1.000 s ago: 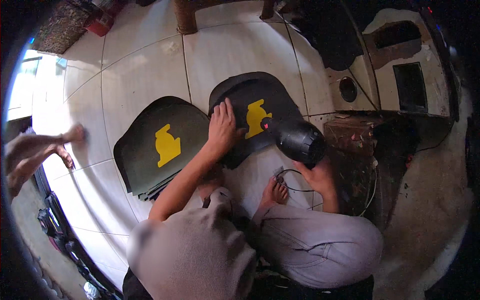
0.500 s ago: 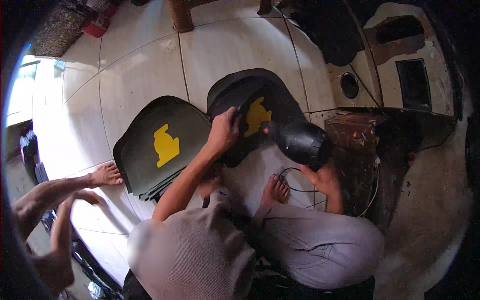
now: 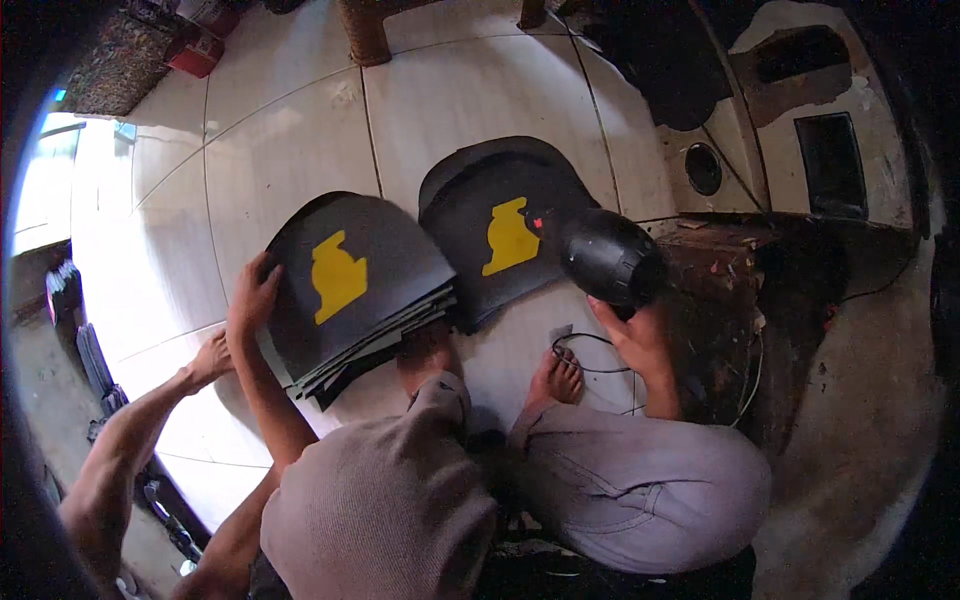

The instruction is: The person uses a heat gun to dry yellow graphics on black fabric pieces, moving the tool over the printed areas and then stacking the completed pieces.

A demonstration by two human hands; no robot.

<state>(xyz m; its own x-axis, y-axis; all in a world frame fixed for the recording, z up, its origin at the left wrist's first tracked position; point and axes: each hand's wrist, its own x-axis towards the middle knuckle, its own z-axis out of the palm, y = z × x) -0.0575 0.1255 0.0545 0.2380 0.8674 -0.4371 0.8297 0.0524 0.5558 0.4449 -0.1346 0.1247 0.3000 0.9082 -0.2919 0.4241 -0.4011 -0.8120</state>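
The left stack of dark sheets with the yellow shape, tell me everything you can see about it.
The left stack of dark sheets lies flat on the pale tiled floor, its layers fanned at the lower edge. Each sheet looks thin, matte and rubbery, with a rounded top. A yellow cut-out patch sits on the top sheet. The left hand rests on its left edge. A bare foot touches its lower right corner. A second similar stack lies just right.

Left hand (image 3: 252,300) reaches forward, fingers spread; right hand (image 3: 632,335) curled in a grip

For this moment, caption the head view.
Left hand on stack of dark sheets; right hand holds black heat gun over second sheet.
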